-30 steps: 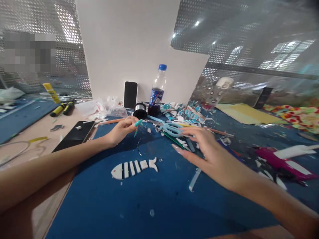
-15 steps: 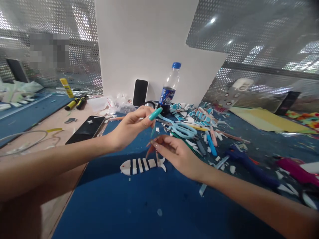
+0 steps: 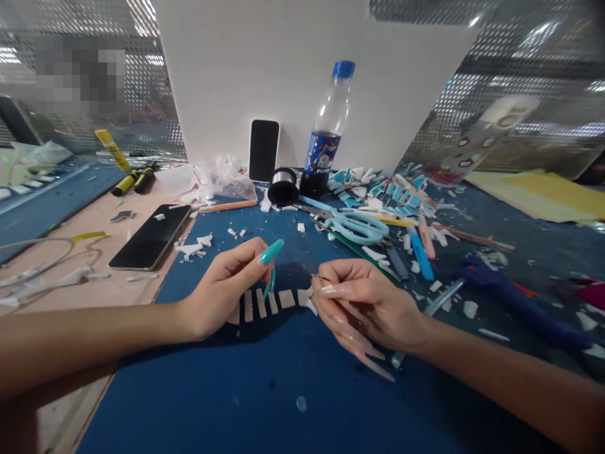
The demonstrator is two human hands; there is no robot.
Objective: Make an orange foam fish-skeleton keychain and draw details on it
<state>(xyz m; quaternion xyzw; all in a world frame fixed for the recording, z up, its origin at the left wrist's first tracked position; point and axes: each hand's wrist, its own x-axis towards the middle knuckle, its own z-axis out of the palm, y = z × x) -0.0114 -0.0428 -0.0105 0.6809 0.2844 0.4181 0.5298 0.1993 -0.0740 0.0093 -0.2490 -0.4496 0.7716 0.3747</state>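
Observation:
A white fish skeleton cut into pieces (image 3: 274, 299) lies on the blue mat (image 3: 265, 391), and both hands hover just over it. My left hand (image 3: 224, 287) is closed in a pinch of thumb and forefinger above the head end; what it holds is too thin to make out. My right hand (image 3: 366, 306) is closed at the tail end, and a short end of thin wire (image 3: 319, 277) sticks out of its fingertips. The fish's head is hidden under my left hand.
Light blue scissors (image 3: 357, 227), a blue marker (image 3: 420, 255) and scattered teal and white scraps (image 3: 382, 189) lie behind the hands. A wire spool (image 3: 282, 186), cola bottle (image 3: 327, 142) and upright phone (image 3: 263, 150) stand at the white board. Another phone (image 3: 151, 236) lies left; a dark blue tool (image 3: 510, 296) right.
My right hand left the scissors area and came to my left hand, pinching the wire. Both hands then dropped onto the fish pieces. The view tilted down.

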